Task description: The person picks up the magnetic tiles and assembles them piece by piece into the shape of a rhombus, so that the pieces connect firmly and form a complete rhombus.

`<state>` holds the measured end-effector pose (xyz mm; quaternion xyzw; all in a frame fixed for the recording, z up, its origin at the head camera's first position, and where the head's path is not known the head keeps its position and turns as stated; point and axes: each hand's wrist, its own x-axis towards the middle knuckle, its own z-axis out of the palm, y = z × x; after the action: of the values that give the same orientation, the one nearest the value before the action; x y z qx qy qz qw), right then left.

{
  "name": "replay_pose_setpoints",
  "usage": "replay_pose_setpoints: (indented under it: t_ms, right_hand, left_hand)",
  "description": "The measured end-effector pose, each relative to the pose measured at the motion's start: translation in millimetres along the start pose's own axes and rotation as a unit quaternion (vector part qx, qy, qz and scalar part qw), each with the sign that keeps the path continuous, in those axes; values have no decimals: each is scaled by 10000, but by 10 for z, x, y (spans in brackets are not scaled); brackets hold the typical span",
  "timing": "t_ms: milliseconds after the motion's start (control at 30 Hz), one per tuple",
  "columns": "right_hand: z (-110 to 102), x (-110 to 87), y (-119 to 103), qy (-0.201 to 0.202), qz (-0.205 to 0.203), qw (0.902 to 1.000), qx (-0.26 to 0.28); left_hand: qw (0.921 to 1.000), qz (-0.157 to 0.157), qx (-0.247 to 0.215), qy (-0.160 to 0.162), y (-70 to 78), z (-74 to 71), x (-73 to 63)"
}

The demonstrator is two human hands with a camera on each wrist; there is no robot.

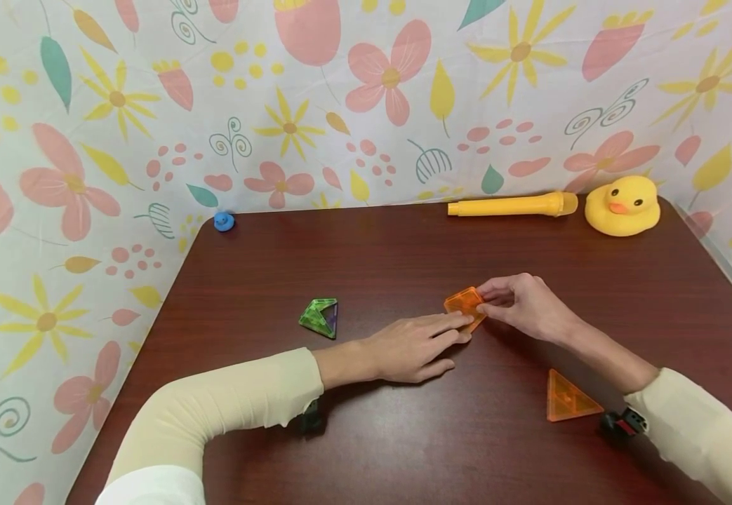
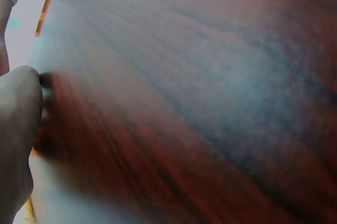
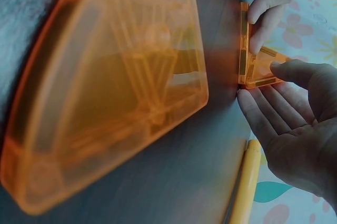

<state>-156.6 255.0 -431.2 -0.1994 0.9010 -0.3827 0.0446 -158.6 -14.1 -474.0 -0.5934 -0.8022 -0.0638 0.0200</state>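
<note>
Triangle [image 1: 569,400] near sleeve [image 1: 694,421]; left hand [image 1: 410,349] spread on tile [image 3: 244,45], right hand [image 1: 528,306] pinching second tile [image 3: 261,68].

Table [image 1: 391,259]: dark reddish-brown top, streaked wood grain, dull sheen toward the near side. Far left corner: small blue duck [image 1: 223,221]. Far edge, right of centre: yellow microphone [image 1: 511,205] lying lengthwise, head toward a larger yellow duck [image 1: 622,207] at the far right corner. Left of centre: green translucent piece [image 1: 311,314], angular, purple along its right side. Right of centre: orange tile [image 3: 244,50] flat on the wood; a second orange piece [image 3: 265,70] stands tilted at its end, contact with the tabletop unclear. Nearer, farther right: orange triangle [image 1: 569,400], lying flat, apart from the others.
</note>
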Motion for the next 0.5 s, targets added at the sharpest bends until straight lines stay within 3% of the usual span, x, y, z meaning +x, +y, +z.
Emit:
replay_pose_setpoints:
  t_ms: [500]
  right_hand:
    - [-94, -77, 73, -240, -158, 9994, 203]
  left_hand:
    - [9999, 38, -146, 79, -58, 70, -30]
